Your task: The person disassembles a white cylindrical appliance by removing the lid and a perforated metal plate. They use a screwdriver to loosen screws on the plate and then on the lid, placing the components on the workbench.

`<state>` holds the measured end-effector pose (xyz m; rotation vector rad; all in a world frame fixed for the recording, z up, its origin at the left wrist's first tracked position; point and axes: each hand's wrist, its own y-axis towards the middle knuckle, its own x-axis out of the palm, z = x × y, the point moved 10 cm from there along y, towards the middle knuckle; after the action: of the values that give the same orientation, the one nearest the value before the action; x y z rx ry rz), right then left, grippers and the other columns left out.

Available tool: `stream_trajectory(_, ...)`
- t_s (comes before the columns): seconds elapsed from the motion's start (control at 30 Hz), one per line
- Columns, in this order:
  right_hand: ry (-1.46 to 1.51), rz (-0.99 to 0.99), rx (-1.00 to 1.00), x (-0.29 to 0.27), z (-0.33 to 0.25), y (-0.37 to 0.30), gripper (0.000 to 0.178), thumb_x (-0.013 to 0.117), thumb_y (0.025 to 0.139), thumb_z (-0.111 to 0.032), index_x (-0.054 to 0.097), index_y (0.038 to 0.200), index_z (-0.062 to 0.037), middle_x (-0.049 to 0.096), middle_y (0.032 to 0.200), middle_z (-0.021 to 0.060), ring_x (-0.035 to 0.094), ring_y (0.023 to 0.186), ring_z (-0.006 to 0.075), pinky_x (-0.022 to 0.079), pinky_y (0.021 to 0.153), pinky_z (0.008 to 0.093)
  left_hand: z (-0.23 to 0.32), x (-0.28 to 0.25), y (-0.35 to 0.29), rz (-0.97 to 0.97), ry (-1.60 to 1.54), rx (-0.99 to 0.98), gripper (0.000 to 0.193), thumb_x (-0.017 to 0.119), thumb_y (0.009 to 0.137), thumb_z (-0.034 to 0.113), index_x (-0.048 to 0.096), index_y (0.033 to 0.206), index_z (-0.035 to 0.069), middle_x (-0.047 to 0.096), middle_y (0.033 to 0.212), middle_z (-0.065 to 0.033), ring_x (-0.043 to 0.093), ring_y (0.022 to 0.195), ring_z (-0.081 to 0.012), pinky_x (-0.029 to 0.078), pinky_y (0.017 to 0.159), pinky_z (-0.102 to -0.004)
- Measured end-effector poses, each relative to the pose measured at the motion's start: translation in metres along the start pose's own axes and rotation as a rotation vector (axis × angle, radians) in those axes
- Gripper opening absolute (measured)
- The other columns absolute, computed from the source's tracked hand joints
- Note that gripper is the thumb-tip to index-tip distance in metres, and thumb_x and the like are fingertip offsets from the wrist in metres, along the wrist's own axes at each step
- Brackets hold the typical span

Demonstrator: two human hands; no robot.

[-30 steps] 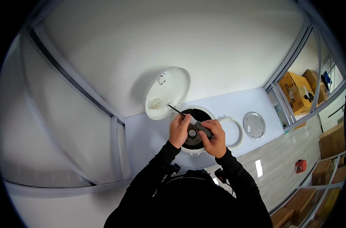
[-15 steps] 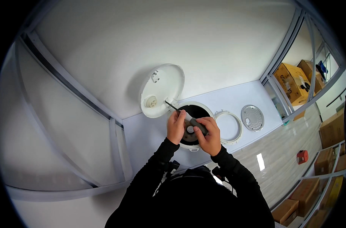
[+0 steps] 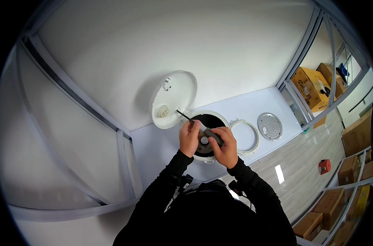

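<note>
Both hands are on a screwdriver point(image 3: 206, 130) with a grey and white handle, held slantwise over an opened rice cooker point(image 3: 209, 161). My right hand point(image 3: 225, 144) wraps the handle. My left hand point(image 3: 189, 138) closes around its front part, near the shaft. The dark shaft points up and left, its tip at the hinge side of the raised white lid point(image 3: 177, 92); whether it sits on a screw is too small to tell. Under my hands the cooker's dark inside shows a round heating plate with a light centre. The lid's inner side bears a round cream-coloured part point(image 3: 162, 111).
A white ring point(image 3: 255, 144) lies on the white table point(image 3: 153, 158) right of the cooker, with a perforated metal disc point(image 3: 270, 126) beyond it. Behind stands a pale wall. Metal frame posts border the table. Cardboard boxes point(image 3: 330, 207) and a red stool point(image 3: 324, 166) are off to the right.
The view has shifted slightly. Both hands keep the same hold on the screwdriver, and its tip stays by the lid's hinge side.
</note>
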<state>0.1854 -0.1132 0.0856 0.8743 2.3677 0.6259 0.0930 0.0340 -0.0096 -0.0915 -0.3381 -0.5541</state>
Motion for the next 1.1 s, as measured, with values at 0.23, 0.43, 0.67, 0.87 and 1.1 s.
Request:
stream_trajectory(0.23,0.007,0.017,-0.007,-0.001,0.000,-0.001,0.028,0.076,0.089,-0.007,0.068,0.115,-0.0002,0.066,0.108,0.0170,0.067,0.096,0.0336,0.054,0.082,0.0389,-0.004,0.001,0.002,-0.028,0.019,0.014,0.031,0.064,0.106,0.033,0.064,0.106,0.002,0.058,0.080,0.0043,0.049,0.067,-0.0034,0.039,0.060,-0.0226)
stream_trajectory(0.43,0.006,0.020,0.008,-0.001,0.000,-0.001,0.027,0.077,0.089,-0.006,0.069,0.114,-0.0003,0.067,0.107,0.0165,0.067,0.095,0.0333,0.054,0.082,0.0384,-0.009,-0.002,0.003,-0.037,0.045,0.005,0.033,0.065,0.105,0.033,0.065,0.106,0.000,0.062,0.085,0.0027,0.052,0.073,-0.0038,0.042,0.065,-0.0224)
stream_trajectory(0.67,-0.005,0.023,-0.007,-0.003,0.001,-0.001,0.029,0.077,0.087,-0.005,0.070,0.115,-0.0012,0.066,0.106,0.0162,0.067,0.096,0.0339,0.054,0.083,0.0386,-0.007,0.000,0.002,-0.020,0.091,0.027,0.032,0.064,0.106,0.033,0.065,0.106,0.001,0.060,0.084,0.0034,0.051,0.072,-0.0034,0.042,0.063,-0.0223)
stream_trajectory(0.87,0.020,0.013,-0.027,-0.001,0.002,-0.003,0.034,0.081,0.082,-0.001,0.071,0.115,-0.0032,0.068,0.116,0.0155,0.068,0.107,0.0332,0.055,0.091,0.0385,0.004,0.001,-0.001,-0.002,0.081,0.044,0.029,0.063,0.106,0.032,0.064,0.099,0.004,0.050,0.070,0.0058,0.045,0.059,-0.0031,0.034,0.052,-0.0227)
stream_trajectory(1.1,0.028,0.054,-0.037,-0.005,0.014,-0.004,0.045,0.085,0.077,-0.002,0.069,0.119,-0.0046,0.070,0.115,0.0164,0.068,0.108,0.0351,0.055,0.090,0.0395,-0.003,0.002,0.003,-0.025,0.179,-0.005,0.043,0.068,0.103,0.040,0.061,0.086,0.001,0.057,0.074,0.0022,0.047,0.065,-0.0050,0.038,0.058,-0.0248)
